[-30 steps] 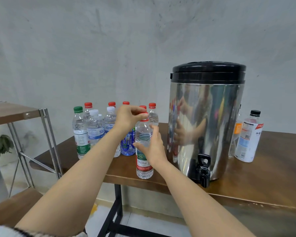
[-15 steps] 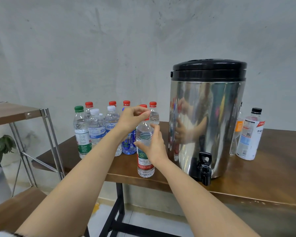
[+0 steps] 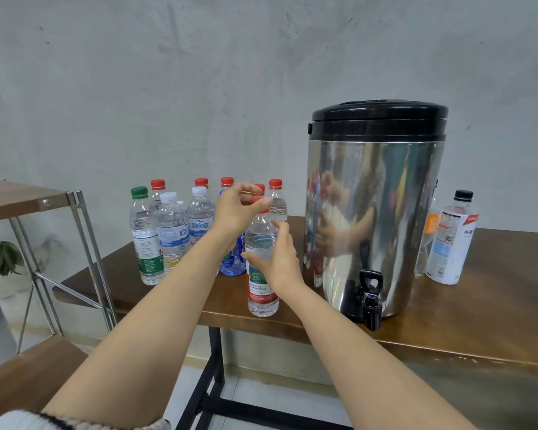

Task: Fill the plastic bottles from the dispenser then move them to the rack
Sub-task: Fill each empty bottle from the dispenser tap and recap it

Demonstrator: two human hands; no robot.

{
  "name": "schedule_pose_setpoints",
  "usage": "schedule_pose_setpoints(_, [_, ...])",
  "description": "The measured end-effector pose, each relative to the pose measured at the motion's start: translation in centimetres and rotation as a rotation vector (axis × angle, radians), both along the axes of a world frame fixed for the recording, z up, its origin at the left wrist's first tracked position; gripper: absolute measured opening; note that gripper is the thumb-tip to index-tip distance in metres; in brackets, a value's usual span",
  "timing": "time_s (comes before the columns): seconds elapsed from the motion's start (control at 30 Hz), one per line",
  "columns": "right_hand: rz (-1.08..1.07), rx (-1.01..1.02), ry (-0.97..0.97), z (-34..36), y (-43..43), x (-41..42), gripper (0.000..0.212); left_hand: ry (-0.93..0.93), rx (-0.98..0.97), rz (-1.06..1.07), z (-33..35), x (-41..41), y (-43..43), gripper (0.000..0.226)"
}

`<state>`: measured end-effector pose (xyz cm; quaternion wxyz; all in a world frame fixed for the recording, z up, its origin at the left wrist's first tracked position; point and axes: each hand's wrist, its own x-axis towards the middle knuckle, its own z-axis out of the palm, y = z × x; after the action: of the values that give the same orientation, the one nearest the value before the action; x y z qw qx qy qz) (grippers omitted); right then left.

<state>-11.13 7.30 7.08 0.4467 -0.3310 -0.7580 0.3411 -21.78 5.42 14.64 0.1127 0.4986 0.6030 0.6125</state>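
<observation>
Capped bottle (image 3: 263, 294) shown upright on the counter (image 3: 448, 336), near its front edge and just left of the dispenser (image 3: 376, 212), whose tap (image 3: 370, 293) overhangs that edge. The bottle's upper body is grasped by the right hand (image 3: 278, 259), with the thumb across the front and the fingers wrapped behind. Its red cap (image 3: 261, 205) is pinched by the curled fingers of the left hand (image 3: 238, 212). The step in hand is judged to be uncapping before filling.

Several hazards may be expected. If the thin wall is squeezed hard while the cap is turned, the bottle may buckle, and any contents may be forced out once the seal is broken; whether water is held cannot be told. If the body is gripped too lightly, it may spin with the cap or be tipped off the nearby edge. A freed cap may be dropped to the floor. The other bottles (image 3: 174, 231), clustered just behind the left forearm, may be toppled by a careless withdrawal. The rack (image 3: 22, 200) stands well apart at the left.
</observation>
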Motion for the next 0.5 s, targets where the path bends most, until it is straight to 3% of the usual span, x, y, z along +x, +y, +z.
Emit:
schedule_pose_setpoints(0.23, [0.029, 0.035, 0.001, -0.5, 0.1, 0.2, 0.084, -0.023, 0.003, -0.026, -1.0, 0.8, -1.1, 0.027])
schedule_pose_setpoints(0.33, [0.073, 0.015, 0.0, -0.7, 0.2, 0.3, 0.087, -0.172, 0.003, -0.061, -4.1, 1.1, -1.9, 0.041])
schedule_pose_setpoints(0.4, [0.118, 0.014, -0.007, -0.9, 0.3, 0.6, 0.086, -0.327, 0.049, -0.02, -7.1, 0.9, -2.3, 0.033])
schedule_pose_setpoints(0.5, [0.136, 0.076, -0.049, -2.0, 0.4, 1.9, 0.067, -0.43, 0.05, 0.126, -11.4, 0.8, -3.2, 0.033])
